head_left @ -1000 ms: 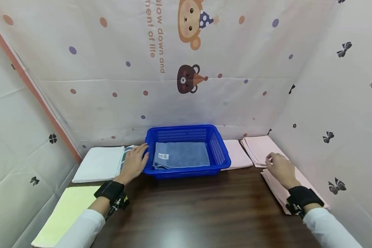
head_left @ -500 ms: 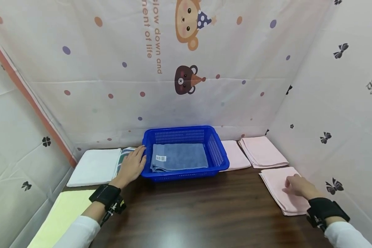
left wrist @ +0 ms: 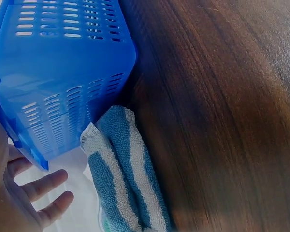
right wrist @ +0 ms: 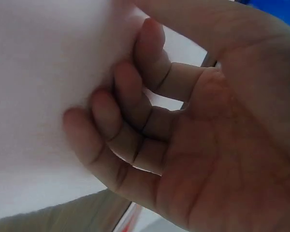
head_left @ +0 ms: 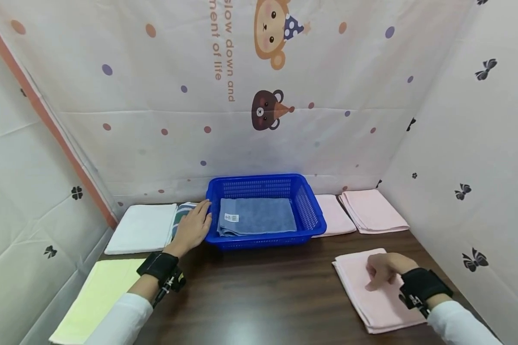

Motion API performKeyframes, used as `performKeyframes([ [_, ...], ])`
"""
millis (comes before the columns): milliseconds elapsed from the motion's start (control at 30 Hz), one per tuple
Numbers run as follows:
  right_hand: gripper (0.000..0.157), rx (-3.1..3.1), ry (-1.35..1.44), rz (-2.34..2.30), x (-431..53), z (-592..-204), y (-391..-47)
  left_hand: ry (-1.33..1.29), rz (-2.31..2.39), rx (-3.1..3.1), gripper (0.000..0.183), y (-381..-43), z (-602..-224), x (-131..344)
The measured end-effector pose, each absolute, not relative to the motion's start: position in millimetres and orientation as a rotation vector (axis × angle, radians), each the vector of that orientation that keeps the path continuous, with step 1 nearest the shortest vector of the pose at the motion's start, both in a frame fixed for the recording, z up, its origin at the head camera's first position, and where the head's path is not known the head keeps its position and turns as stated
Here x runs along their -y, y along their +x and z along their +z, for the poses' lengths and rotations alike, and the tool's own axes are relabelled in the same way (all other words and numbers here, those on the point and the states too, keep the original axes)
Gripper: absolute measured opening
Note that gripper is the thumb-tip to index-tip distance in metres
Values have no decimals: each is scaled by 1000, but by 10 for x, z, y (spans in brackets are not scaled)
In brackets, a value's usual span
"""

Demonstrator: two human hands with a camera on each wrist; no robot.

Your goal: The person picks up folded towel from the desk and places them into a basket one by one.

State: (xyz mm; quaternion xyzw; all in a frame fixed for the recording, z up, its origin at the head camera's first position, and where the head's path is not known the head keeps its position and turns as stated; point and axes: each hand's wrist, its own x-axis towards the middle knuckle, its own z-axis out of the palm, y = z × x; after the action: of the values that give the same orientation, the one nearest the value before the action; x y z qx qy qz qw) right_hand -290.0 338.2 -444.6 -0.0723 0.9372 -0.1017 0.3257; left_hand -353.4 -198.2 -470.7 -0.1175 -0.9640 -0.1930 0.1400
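Note:
My left hand point(head_left: 193, 226) rests at the left rim of a blue plastic basket point(head_left: 259, 241). In the left wrist view its fingers point(left wrist: 47, 186) stretch beside the basket wall, over a blue-and-white striped towel point(left wrist: 123, 166). Inside the basket lies a folded grey-blue towel point(head_left: 263, 215) with a white label. My right hand point(head_left: 386, 269) is on a folded pink towel point(head_left: 373, 311) at the right front. In the right wrist view its bent fingertips point(right wrist: 79, 133) press onto the pink cloth, with the thumb apart from them.
A white towel point(head_left: 142, 229) and a yellow towel point(head_left: 99, 297) lie on the left. Two more folded pink towels, one by the basket point(head_left: 334, 215) and one farther right point(head_left: 373, 211), lie along the back. Printed cloth walls surround the dark wooden table point(head_left: 250, 292).
The right hand has come down from above the back towels onto the front pink towel. That towel has slid left and toward me with the hand. The left hand stays at the basket.

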Motion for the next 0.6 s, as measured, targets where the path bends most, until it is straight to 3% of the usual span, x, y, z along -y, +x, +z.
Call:
performKeyframes([
  [200, 38, -2534, -234, -294, -2848, -4520, -2766, -348, -617, 2765, 49, -3496, -4692, 1974],
  [333, 38, -2594, -463, -366, -2601, -4588, -2679, -308, -649, 2788, 49, -3488, -4676, 1989],
  [467, 31, -2619, -764, -560, -2606, -4628, -2604, -317, -661, 2746, 49, -3484, -4638, 1964],
  [600, 20, -2760, -697, -727, -2860, -4644, -2545, -311, -684, 2580, 37, -3357, -4563, 1932],
])
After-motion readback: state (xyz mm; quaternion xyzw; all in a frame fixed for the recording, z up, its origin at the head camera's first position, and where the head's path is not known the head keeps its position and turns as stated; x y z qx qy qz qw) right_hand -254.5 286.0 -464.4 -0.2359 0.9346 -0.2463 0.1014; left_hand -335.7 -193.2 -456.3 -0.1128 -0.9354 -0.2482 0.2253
